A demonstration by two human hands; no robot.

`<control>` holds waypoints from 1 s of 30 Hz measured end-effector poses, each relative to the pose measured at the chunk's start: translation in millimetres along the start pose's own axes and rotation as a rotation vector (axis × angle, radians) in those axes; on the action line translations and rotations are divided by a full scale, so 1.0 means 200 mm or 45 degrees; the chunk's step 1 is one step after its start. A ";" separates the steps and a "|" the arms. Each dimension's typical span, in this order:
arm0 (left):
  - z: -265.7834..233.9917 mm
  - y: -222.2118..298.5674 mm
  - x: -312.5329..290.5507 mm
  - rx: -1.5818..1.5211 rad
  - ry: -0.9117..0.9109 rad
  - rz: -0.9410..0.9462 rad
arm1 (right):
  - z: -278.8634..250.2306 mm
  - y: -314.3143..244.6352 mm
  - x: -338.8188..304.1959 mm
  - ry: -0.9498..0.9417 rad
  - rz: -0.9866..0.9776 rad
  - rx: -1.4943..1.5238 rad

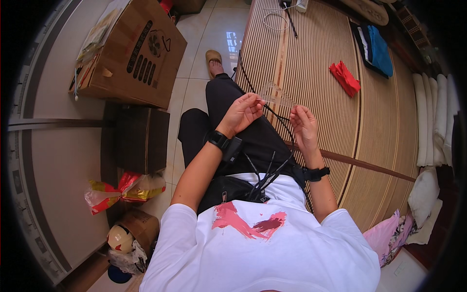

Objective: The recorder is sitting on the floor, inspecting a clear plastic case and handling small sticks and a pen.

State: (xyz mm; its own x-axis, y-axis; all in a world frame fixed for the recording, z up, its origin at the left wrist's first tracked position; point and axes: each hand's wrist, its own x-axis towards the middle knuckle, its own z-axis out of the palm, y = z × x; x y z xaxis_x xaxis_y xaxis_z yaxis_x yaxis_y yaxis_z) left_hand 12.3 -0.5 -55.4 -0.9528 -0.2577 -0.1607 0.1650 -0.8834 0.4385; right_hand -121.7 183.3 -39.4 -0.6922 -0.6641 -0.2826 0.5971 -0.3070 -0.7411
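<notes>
Gently now: clear plastic triangular set square [276,94] raised over brown, finely striped mat [311,53]; bare left hand [240,114] and bare right hand [304,128] pinch opposite corners, fingertips nearly together. Best grip edges lightly, plastic unbent.

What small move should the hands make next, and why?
Perhaps lower the clear set square onto the ribbed mat: the left hand and right hand seem to pinch its two corners, and the mat lies flat beyond them.
</notes>
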 end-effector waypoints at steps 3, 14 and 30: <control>0.01 0.00 0.00 0.030 0.025 -0.015 | 0.02 0.00 -0.01 0.106 -0.131 -0.085; 0.00 0.00 0.00 0.006 0.026 0.020 | 0.06 -0.02 -0.03 0.146 -0.305 -0.325; 0.03 -0.03 0.01 0.124 0.147 0.118 | 0.07 -0.03 -0.03 0.114 -0.418 -0.462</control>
State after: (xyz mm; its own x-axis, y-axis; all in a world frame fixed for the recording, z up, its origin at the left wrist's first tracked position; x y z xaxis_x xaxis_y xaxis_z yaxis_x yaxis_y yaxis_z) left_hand 7.8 6.7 -53.2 -0.8980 -0.3848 -0.2134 0.2204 -0.8131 0.5387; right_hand -115.2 180.1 -23.4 -0.8617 -0.5060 -0.0379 0.1730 -0.2227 -0.9594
